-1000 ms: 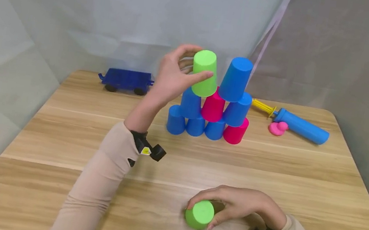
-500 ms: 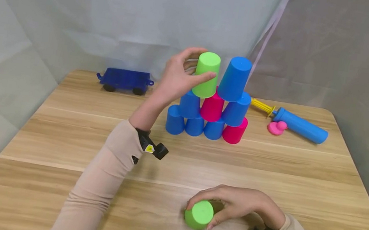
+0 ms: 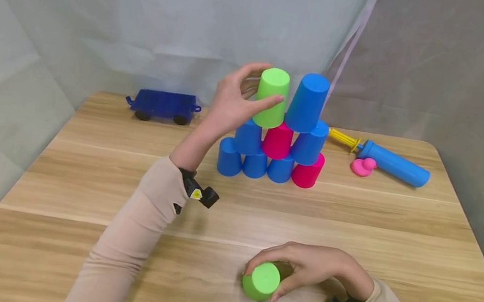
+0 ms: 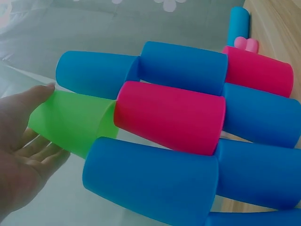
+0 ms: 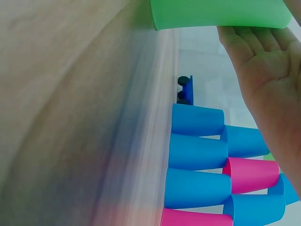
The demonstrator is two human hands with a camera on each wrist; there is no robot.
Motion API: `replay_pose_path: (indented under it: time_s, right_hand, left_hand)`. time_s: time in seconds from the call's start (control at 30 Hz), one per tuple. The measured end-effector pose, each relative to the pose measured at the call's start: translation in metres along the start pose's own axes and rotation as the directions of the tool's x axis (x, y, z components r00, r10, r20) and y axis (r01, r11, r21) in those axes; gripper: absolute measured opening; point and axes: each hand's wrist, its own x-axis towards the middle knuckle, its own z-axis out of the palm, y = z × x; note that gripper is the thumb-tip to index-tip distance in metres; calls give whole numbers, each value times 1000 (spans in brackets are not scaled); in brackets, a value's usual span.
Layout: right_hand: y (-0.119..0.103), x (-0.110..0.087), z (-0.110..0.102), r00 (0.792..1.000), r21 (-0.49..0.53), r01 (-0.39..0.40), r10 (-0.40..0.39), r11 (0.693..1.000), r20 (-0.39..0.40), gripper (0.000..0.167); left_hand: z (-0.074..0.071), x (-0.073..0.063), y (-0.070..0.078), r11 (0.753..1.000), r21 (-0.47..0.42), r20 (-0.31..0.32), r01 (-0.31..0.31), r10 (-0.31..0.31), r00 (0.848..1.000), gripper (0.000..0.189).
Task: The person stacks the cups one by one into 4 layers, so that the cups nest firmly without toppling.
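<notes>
Upside-down cups form a stack at the back of the table. Three blue cups (image 3: 254, 164) and a red-pink cup (image 3: 308, 170) make the bottom row. Above stand a blue cup (image 3: 248, 138), a red-pink cup (image 3: 278, 142) and another blue cup (image 3: 310, 142). A blue cup (image 3: 308, 103) tops the right side. Beside it, my left hand (image 3: 235, 99) holds a green cup (image 3: 275, 82) between thumb and fingers, its rim at the second row's tops in the left wrist view. My right hand (image 3: 309, 266) grips an upside-down green cup (image 3: 262, 282) near the table's front.
A dark blue toy wagon (image 3: 165, 105) stands at the back left of the wooden table (image 3: 78, 190). Right of the stack lie a blue pump (image 3: 395, 164) with a yellow handle (image 3: 344, 139) and a pink toy duck (image 3: 363, 166). Cloth (image 3: 195, 20) hangs behind.
My left hand has shifted slightly right and down with its green cup over the second row, then stayed nearly still. My right hand and its green cup have kept their place.
</notes>
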Motion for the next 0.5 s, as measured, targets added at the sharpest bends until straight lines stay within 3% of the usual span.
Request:
replay_pose_path:
  time_s: [0.17,0.33,0.5]
  right_hand:
    - [0,-1,1,1000,-27,2,-2,1000,-5,52]
    - [0,-2,-3,999,-111,14,-18,994,-32,52]
    - [-1,-2,-14,997,-181,24,-36,983,-65,52]
  left_hand:
    - [3,7,-16,999,-12,-12,-31,31,999,59]
    - [2,8,-21,997,-7,-29,-80,80,996,59]
    - [1,8,-25,997,28,-50,-78,79,996,59]
